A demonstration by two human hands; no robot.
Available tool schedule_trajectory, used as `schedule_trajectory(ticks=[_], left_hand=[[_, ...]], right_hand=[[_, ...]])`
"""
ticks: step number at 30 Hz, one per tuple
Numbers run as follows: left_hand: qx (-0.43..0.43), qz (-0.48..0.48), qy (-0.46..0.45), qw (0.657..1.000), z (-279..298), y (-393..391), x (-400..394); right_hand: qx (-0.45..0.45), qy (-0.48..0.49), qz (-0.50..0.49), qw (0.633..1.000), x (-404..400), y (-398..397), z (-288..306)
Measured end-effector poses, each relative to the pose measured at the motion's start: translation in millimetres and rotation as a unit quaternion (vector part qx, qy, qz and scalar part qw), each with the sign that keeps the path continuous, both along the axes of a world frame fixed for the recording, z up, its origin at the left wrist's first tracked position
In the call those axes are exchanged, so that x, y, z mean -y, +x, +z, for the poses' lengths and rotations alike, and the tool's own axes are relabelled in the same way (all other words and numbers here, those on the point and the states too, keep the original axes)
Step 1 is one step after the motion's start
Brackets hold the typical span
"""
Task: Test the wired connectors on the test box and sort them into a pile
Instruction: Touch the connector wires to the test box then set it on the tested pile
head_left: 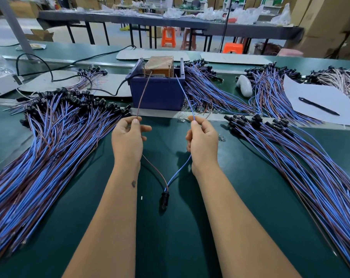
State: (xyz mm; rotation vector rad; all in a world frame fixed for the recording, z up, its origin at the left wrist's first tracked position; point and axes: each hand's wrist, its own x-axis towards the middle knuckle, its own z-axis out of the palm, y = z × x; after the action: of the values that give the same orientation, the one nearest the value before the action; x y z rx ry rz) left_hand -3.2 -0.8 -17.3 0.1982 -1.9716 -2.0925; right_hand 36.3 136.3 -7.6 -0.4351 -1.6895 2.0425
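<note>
My left hand [128, 137] pinches a brown wire [143, 95] and my right hand [202, 140] pinches a blue wire [186, 97]. Both wires reach forward to the top of the blue test box [158, 93], which holds a brown block with upright metal pins. Behind my hands the two wires run back and join at a black connector [164, 198] lying on the green table between my forearms. A large pile of wired connectors [49, 137] lies on the left and another pile [300, 153] on the right.
More bundles of wired connectors [206, 87] lie right of the box and at the far right. A white sheet with a black pen [318, 106] and a white handheld object [244, 85] sit at the right. A black cable [49, 71] runs to the box.
</note>
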Motion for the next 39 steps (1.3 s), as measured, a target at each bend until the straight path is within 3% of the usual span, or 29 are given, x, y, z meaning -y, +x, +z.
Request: schedule_trajectory(ticks=[16, 39], left_hand=[[0.005, 0.026, -0.001, 1.000, 1.9, -0.7, -2.9], [0.020, 0.038, -0.009, 0.999, 2.7, -2.9, 0.3]], right_hand=[[0.008, 0.076, 0.013, 0.997, 2.8, -4.2, -1.9], [0.017, 0.090, 0.022, 0.996, 2.2, -2.9, -1.7]])
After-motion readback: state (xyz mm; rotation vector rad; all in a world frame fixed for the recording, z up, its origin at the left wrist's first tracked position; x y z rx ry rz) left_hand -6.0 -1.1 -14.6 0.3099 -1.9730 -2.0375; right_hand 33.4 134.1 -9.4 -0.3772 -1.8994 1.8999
